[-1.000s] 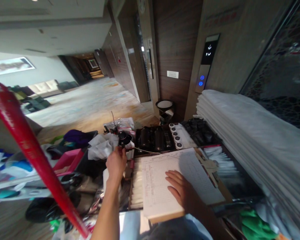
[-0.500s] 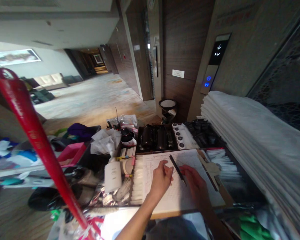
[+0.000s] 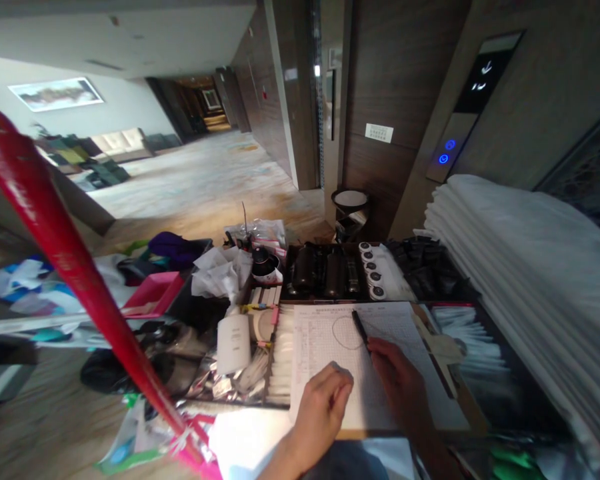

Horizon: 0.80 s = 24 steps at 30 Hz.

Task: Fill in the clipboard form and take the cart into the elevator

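A printed form sheet (image 3: 330,333) lies on a brown clipboard (image 3: 473,417) on top of a housekeeping cart. My right hand (image 3: 400,380) rests on the sheet and grips a black pen (image 3: 360,328), whose tip points away from me; a thin cord loops from the pen across the paper. My left hand (image 3: 323,410) lies on the lower left part of the sheet with its fingers curled and nothing in it.
A tall stack of folded white linen (image 3: 520,267) fills the cart's right side. Black bottles (image 3: 325,270), small white-capped jars (image 3: 373,273), a white bottle (image 3: 234,343) and a red pole (image 3: 75,280) stand ahead and left. An elevator panel (image 3: 447,150) is on the wall.
My left hand left the cup at the cart's back, brought the pen over the sheet, then dropped to the paper's lower left. My right hand now holds the pen.
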{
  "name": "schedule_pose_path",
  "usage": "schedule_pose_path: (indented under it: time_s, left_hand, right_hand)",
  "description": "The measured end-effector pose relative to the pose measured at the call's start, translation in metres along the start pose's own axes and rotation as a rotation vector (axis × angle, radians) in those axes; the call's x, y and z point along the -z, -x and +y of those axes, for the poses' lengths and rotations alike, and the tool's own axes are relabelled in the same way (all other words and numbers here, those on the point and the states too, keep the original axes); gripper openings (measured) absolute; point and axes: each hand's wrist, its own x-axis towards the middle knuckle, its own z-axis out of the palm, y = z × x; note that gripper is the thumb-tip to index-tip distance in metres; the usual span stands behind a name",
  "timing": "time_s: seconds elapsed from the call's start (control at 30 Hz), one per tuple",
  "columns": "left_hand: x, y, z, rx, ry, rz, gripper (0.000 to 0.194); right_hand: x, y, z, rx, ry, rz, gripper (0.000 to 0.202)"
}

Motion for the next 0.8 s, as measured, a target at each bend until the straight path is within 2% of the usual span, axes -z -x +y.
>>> schedule_pose_path:
  time_s: [0.3,0.63,0.8]
  left_hand:
    - [-0.001,-0.001,-0.002,0.069,0.032,0.023,0.025]
    - [0.002,-0.001,0.0,0.025,0.027,0.05,0.026]
    - [0.001,0.002,0.0,-0.033,0.003,0.016,0.025]
  right_hand:
    - [-0.017,-0.001,0.0,0.246,0.337,0.039,0.019]
    - [-0.014,0.003,0.002,0.218,0.376,0.037,0.014]
    - [-0.01,0.004,-0.002,0.21,0.401,0.043,0.015]
